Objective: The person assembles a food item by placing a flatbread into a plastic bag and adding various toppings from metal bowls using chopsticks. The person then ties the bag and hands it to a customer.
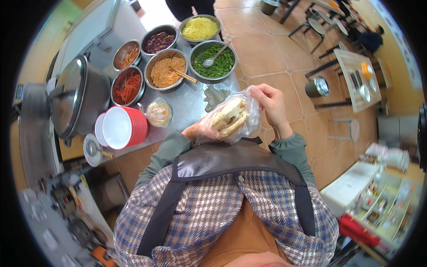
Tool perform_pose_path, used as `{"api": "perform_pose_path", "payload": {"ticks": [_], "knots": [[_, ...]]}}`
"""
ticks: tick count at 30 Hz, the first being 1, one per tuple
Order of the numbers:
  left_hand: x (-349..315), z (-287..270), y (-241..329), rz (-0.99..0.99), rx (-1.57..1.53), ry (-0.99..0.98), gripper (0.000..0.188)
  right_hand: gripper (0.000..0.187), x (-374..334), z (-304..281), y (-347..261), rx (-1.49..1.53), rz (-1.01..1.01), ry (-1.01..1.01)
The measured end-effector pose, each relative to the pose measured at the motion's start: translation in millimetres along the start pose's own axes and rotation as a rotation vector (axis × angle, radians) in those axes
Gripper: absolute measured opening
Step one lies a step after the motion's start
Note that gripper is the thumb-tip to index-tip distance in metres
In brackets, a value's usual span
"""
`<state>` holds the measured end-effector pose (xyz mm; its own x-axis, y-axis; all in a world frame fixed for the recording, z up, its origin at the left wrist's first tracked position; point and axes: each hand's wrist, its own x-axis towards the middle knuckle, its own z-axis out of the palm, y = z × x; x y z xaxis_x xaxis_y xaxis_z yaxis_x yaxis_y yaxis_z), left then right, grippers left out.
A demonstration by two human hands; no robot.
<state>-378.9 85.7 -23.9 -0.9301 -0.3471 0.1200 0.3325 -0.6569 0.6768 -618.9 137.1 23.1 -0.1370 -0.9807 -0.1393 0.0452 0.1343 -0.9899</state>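
A split flatbread bun point(227, 121), pale with a browned edge, sits inside a clear plastic bag point(253, 113) close to my chest. My left hand point(198, 131) is closed round the bun from the left; part of it is hidden behind the bag. At the upper right, my right hand point(271, 101) pinches the bag's edge between thumb and fingers. Just beyond the bun, a crumpled grey cloth point(215, 98) lies on the metal table point(178, 104). Another bagged round bread point(158, 113) rests on the table left of my left hand.
Bowls of chopped greens with a spoon point(214, 60), yellow shreds point(200, 29), purple shreds point(160, 42), orange shreds with chopsticks point(168, 70) and red shreds point(128, 86) crowd the table. Stacked red bowls point(126, 127) and a large steel pot point(73, 98) stand left.
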Motion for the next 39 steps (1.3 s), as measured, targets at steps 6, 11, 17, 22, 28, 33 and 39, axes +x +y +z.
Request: {"api": "perform_pose_path", "payload": {"ticks": [6,11,17,22,28,33,39], "knots": [[34,22,-18,0.021,0.085,0.291,0.114,0.018,67,-29,41,0.141,0.476,-0.506],[43,35,-20,0.277,0.355,0.612,0.133,0.011,98,-62,67,0.191,0.764,-0.757],[26,6,-29,0.538,0.440,0.969,0.132,0.029,177,-18,54,-0.059,0.269,-0.904],[-7,-26,-13,0.688,0.529,1.168,0.125,0.048,186,56,34,0.042,0.018,-1.036],[-43,-51,2,0.738,0.607,1.325,0.124,0.050,227,90,41,-0.813,-0.570,-0.706],[-62,-59,7,0.726,0.532,1.400,0.124,0.061,270,135,64,-1.160,-1.218,-1.084],[-77,-71,4,0.773,0.531,1.450,0.123,0.010,303,161,50,-0.846,-1.154,-1.068]]}}
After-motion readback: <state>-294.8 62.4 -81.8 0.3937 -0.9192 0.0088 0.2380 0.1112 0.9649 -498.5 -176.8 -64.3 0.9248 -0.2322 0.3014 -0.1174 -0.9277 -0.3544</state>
